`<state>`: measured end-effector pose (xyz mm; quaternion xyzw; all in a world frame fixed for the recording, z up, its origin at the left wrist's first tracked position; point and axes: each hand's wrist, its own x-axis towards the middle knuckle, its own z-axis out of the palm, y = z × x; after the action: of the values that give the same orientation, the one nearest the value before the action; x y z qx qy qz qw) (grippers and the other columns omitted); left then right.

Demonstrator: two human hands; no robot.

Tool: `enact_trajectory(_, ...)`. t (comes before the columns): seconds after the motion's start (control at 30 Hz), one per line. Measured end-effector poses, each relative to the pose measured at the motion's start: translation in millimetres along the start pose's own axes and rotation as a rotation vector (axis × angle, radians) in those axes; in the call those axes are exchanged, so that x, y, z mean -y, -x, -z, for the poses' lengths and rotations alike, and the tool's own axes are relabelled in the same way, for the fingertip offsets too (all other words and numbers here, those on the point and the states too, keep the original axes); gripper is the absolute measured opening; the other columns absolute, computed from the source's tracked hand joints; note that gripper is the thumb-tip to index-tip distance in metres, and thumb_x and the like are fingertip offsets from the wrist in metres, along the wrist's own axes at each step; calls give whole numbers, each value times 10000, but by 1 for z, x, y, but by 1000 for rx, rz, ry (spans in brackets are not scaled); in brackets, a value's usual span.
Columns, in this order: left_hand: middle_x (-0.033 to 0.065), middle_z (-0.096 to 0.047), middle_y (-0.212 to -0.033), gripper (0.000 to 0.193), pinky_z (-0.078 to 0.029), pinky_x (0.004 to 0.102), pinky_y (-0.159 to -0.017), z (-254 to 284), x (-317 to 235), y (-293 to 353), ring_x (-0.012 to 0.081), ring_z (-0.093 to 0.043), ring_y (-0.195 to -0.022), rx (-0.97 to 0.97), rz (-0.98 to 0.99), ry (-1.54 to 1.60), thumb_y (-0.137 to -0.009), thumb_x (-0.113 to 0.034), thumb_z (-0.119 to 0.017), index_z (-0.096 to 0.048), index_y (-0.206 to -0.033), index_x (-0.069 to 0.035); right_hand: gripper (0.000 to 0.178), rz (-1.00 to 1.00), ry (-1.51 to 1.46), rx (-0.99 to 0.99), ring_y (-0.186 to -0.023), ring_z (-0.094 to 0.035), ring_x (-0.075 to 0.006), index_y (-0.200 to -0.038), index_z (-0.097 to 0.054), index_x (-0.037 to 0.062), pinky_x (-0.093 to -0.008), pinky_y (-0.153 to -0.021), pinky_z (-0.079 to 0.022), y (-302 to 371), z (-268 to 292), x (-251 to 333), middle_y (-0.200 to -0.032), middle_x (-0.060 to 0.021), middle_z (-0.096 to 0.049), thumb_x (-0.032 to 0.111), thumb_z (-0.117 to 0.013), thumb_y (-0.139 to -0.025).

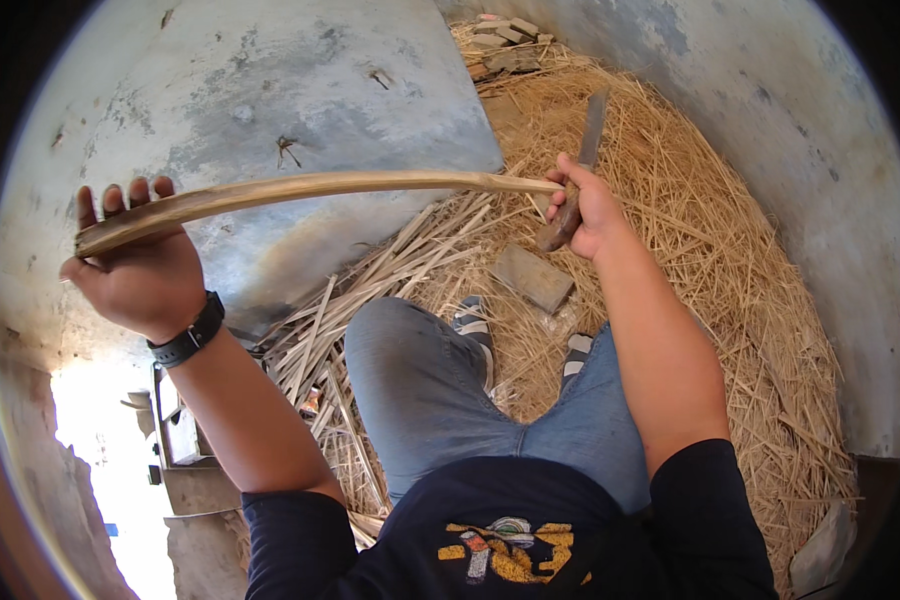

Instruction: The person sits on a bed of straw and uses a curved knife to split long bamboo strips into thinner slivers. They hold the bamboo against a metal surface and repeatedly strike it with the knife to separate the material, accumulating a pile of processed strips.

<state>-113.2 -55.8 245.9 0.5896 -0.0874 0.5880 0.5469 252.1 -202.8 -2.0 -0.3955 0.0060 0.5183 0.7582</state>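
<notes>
A long, slightly bowed wooden stick point(340, 184) spans the space between my hands, its thicker end at the left. That end lies across the palm of my left hand point(145, 275), the fingers rising behind it and the thumb below. My right hand point(592, 205) grips the brown handle of a long-bladed knife point(564, 222), with the dull grey blade pointing up and away from me. The thin end of the stick meets the fingers of my right hand beside the handle. Whether those fingers also pinch it, I cannot tell.
Straw-like shavings point(710, 270) cover the floor. Split strips point(410, 245) are heaped left of my knees, and a flat brick point(532, 278) lies before my feet. A weathered slab point(300, 90) stands ahead on the left. Bricks point(510, 35) are piled at the back; a wall point(810, 130) curves along the right.
</notes>
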Motion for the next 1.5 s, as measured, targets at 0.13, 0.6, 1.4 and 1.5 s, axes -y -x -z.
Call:
enact_trajectory(0.13, 72, -625, -896, 594, -473, 453, -844, -29, -10, -24, 271, -606, -898, -12, 10, 184, -982, -558, -336, -606, -1119, -47, 313, -92, 88, 92, -642, -562, -100, -937, -611, 82, -281, -604, -507, 1, -7, -8, -778, -8, -583, 386, -675, -974)
enact_trajectory(0.6, -21, -465, -702, 205, -395, 332, -697, -52, 5, -62, 126, -438, -597, 1, 49, -41, -961, -272, -500, -512, -842, -105, 358, -53, 535, -14, -567, -544, -95, -966, -598, 73, -268, -536, -485, -8, 3, -15, -710, -7, -577, 421, -681, -969)
enact_trajectory(1.4, 6, -440, -714, 450, -411, 387, -739, -85, 138, 26, 180, -439, -676, -426, 180, -211, -1051, -504, -456, -522, -879, -93, 682, 356, 1326, -11, -943, -685, -281, -1460, -471, -22, -401, -816, -539, 18, -8, 0, -1095, -183, -696, 365, -658, -930)
enact_trajectory(1.5, -6, -419, -696, 344, -401, 368, -722, -79, 129, 20, 166, -433, -672, -322, 259, -165, -1027, -405, -531, -515, -851, -110, 700, 337, 1380, -24, -1196, -621, -354, -1414, -506, -36, -444, -1012, -477, 30, -13, -7, -1245, -260, -651, 432, -667, -919)
